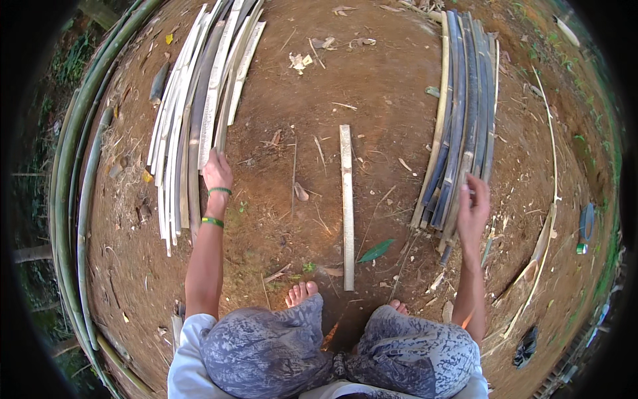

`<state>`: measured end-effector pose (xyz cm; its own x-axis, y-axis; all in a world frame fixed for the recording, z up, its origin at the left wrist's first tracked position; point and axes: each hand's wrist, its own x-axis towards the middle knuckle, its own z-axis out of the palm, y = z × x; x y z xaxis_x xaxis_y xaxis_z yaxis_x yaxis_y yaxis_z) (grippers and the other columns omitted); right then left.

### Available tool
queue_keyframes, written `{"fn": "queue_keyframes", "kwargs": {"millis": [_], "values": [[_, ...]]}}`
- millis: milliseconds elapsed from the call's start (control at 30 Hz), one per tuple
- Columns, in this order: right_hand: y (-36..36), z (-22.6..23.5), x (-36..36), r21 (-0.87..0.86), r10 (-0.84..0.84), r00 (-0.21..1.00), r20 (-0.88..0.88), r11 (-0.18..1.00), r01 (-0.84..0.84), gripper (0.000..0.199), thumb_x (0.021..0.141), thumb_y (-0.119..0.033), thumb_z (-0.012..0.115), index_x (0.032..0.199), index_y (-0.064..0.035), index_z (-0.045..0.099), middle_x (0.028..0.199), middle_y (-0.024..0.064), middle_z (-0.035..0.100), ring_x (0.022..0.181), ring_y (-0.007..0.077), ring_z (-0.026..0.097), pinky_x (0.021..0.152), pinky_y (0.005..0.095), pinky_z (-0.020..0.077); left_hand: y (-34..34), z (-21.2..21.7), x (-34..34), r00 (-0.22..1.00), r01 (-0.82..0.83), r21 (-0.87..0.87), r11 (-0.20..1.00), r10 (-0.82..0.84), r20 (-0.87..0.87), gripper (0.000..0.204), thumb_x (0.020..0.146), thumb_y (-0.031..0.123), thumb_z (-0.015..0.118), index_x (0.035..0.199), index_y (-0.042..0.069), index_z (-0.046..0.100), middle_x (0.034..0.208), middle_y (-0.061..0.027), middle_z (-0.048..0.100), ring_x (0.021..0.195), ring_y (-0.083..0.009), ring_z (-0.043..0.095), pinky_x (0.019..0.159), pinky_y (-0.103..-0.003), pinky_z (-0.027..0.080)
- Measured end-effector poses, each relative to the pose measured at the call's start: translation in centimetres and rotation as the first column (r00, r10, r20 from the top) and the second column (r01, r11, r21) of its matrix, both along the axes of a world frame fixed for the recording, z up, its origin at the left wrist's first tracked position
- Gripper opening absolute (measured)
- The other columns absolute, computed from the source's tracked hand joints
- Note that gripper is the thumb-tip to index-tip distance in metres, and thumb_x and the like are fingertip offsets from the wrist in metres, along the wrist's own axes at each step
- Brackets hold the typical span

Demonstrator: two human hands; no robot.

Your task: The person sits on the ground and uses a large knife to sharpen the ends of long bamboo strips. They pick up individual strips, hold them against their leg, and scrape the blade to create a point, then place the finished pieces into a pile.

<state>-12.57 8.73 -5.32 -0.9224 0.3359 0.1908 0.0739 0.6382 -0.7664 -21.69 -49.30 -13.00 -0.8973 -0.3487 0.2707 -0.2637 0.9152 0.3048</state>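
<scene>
Two bundles of split bamboo strips lie on the ground in front of me. At the left bundle [178, 133], pale inner faces show on most strips. My left hand [217, 173], with two green bands at the wrist, has its fingers closed at the near end of a pale bamboo strip [211, 100] on that bundle's right side. Darker, grey-brown strips make up the right bundle [458, 113]. Beside its near end is my right hand [474, 209], fingers loosely curved and apart, holding nothing I can see. Between the bundles, a single bamboo strip [347, 206] lies pointing away from me.
Long green bamboo poles [70, 193] curve along the left edge. A green leaf [377, 250] lies right of the single strip, and wood shavings [300, 63] lie farther off. Toward the right are a thin pale strip [553, 153], a blue object [586, 223] and black plastic [525, 347].
</scene>
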Motion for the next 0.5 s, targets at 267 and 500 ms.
{"fn": "queue_keyframes", "kwargs": {"millis": [267,500], "values": [[-9.5,-1.1,3.5,-0.457,0.492,0.848,0.198,0.811,-0.364,0.03,0.098,-0.027,0.061,0.117,-0.0053,0.069,0.113,0.0133,0.071,0.103,0.0235,0.067,0.09,0.0362,0.0533,16.9,5.5,9.6,0.968,0.249,0.348,0.904,-0.228,-0.1,0.055,0.099,0.007,0.046,0.151,-0.004,0.03,0.093,-0.0147,0.052,0.074,-0.0215,0.05,0.058,-0.037,0.046],[-15.8,-2.9,4.5,-0.742,0.685,0.662,0.304,0.606,-0.286,0.046,0.1,-0.037,0.055,0.132,-0.0049,0.057,0.114,0.0181,0.069,0.103,0.0257,0.067,0.09,0.0394,0.052,26.9,6.5,22.0,0.726,0.433,0.756,0.491,-0.687,0.03,0.073,0.09,0.013,0.064,0.152,0.001,0.028,0.12,-0.0197,0.052,0.1,-0.0318,0.059,0.08,-0.043,0.052]]}}
